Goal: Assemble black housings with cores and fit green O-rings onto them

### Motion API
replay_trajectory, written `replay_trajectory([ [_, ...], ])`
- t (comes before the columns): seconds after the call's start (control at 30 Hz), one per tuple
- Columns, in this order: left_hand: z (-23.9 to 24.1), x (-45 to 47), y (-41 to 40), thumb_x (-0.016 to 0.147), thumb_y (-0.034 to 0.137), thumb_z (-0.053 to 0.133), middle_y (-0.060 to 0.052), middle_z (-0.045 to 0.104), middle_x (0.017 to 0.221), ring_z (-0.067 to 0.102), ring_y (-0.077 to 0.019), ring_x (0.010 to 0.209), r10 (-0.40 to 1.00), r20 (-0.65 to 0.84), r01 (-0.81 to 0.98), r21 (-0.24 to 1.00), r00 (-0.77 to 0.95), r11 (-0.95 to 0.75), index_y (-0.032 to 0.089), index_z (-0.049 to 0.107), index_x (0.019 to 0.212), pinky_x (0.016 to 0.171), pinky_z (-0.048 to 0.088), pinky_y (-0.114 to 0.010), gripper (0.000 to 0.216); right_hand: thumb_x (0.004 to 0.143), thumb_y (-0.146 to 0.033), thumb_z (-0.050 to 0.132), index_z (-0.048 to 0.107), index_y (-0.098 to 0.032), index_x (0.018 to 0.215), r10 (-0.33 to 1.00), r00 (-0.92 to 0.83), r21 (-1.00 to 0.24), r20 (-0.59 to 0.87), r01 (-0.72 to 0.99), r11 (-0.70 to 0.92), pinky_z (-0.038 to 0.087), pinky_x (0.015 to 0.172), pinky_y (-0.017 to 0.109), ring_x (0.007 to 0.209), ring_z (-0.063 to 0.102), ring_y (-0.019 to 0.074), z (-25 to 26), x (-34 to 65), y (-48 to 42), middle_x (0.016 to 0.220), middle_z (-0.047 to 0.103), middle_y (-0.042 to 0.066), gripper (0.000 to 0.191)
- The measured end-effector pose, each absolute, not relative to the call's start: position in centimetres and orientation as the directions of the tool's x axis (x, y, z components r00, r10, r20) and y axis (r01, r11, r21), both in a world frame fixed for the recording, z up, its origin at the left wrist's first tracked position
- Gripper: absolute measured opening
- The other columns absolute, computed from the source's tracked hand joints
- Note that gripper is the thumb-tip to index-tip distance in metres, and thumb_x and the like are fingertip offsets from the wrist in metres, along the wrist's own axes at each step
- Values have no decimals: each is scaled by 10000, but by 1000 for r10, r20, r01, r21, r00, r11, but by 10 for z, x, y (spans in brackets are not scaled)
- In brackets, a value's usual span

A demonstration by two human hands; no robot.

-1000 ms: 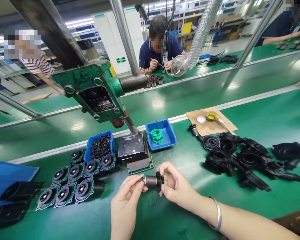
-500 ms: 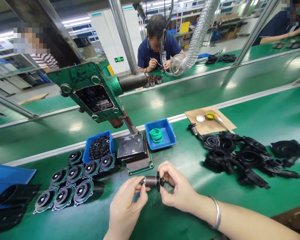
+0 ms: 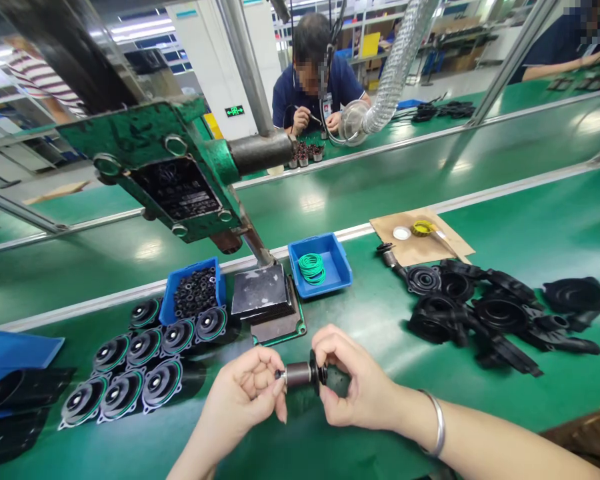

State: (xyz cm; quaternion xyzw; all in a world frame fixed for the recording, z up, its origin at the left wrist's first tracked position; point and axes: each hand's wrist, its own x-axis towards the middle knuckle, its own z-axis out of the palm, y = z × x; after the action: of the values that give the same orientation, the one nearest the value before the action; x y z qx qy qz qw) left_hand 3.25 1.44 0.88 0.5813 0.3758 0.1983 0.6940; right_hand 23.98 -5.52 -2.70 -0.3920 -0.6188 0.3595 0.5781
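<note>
A pump rotor (image 3: 299, 374) with a brown cylindrical body is held level above the bench, in front of the press. My right hand (image 3: 353, 380) is closed on the black impeller disc (image 3: 316, 372) at its right end. At the other end, my left hand (image 3: 247, 387) pinches a small black piece (image 3: 280, 375) on the shaft tip; the fingers partly hide it. Beyond my hands stands the press base with its dark metal block (image 3: 260, 293). Another similar rotor (image 3: 387, 253) lies by the brown paper.
The green press head (image 3: 175, 173) overhangs the left side. Black motor housings (image 3: 123, 393) with green rings stand at left. Blue bins hold small black rings (image 3: 196, 292) and green O-rings (image 3: 312, 269). Black pump covers (image 3: 503, 313) are heaped at right. A co-worker (image 3: 315, 80) sits opposite.
My left hand has shifted slightly left and turned, its fingers now at the very tip of the shaft. The right hand keeps its hold on the impeller end. The view has moved slightly.
</note>
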Motion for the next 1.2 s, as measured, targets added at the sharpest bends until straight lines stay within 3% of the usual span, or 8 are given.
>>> replay_trajectory([
  [0.23, -10, 31, 26, 822, 405, 812, 35, 603, 561, 558, -72, 411, 649, -330, 85, 922, 685, 378, 159, 561, 868, 495, 435, -161, 354, 624, -3, 553, 459, -232, 941, 919, -60, -917, 389, 73, 393, 415, 631, 214, 759, 465, 116, -26, 243, -52, 956, 455, 5, 403],
  [0.53, -34, 39, 23, 793, 389, 829, 69, 530, 505, 403, -30, 335, 582, -405, -27, 805, 705, 593, 162, 570, 860, 380, 337, -125, 351, 621, 19, 541, 481, -226, 905, 979, -97, -977, 181, 94, 190, 394, 633, 225, 744, 479, 107, -37, 247, -48, 929, 458, -17, 380],
  [0.67, -32, 37, 25, 849, 341, 769, 22, 598, 618, 427, -45, 371, 575, -426, -43, 777, 698, 628, 156, 591, 869, 367, 324, -146, 258, 679, -29, 556, 466, -225, 911, 994, -99, -983, -42, -173, -58, 384, 568, 209, 641, 476, 82, -44, 247, -44, 857, 463, -38, 317],
  [0.77, -30, 36, 27, 929, 312, 636, -16, 603, 728, 437, -63, 466, 619, -438, -86, 768, 651, 635, 141, 616, 879, 413, 352, -169, 180, 756, -152, 603, 469, -214, 930, 961, -125, -859, -246, -430, -276, 394, 497, 200, 576, 488, 80, -46, 248, -41, 855, 514, -26, 228],
  [0.93, -26, 38, 24, 955, 306, 511, 5, 504, 758, 333, -75, 544, 635, -415, -133, 762, 652, 634, 148, 599, 952, 457, 238, -191, 181, 810, -233, 609, 491, -185, 936, 919, -193, -695, -344, -606, -388, 422, 477, 202, 557, 552, 108, -48, 246, -41, 803, 582, 7, 179],
  [1.0, -24, 38, 21, 987, 396, 488, 42, 439, 721, 268, -77, 520, 654, -374, -48, 846, 657, 531, 181, 569, 1022, 457, 192, -206, 233, 822, -238, 593, 497, -180, 936, 906, -223, -661, -359, -625, -416, 410, 453, 193, 534, 562, 112, -49, 244, -42, 774, 590, 11, 159],
  [1.1, -24, 34, 16, 1000, 378, 480, 61, 396, 693, 341, -105, 546, 735, -190, 173, 980, 651, 99, 214, 543, 1089, 510, 265, -230, 197, 831, -254, 598, 508, -176, 929, 897, -249, -650, -366, -622, -438, 414, 438, 187, 514, 563, 114, -50, 240, -44, 719, 574, 1, 154],
  [1.2, -27, 30, 13, 973, 230, 462, 65, 398, 686, 402, -129, 568, 728, 11, 353, 869, 685, -346, 227, 519, 1078, 562, 305, -259, 119, 822, -254, 647, 516, -177, 907, 896, -247, -682, -369, -584, -441, 442, 451, 189, 519, 559, 103, -49, 239, -45, 720, 549, -18, 174],
])
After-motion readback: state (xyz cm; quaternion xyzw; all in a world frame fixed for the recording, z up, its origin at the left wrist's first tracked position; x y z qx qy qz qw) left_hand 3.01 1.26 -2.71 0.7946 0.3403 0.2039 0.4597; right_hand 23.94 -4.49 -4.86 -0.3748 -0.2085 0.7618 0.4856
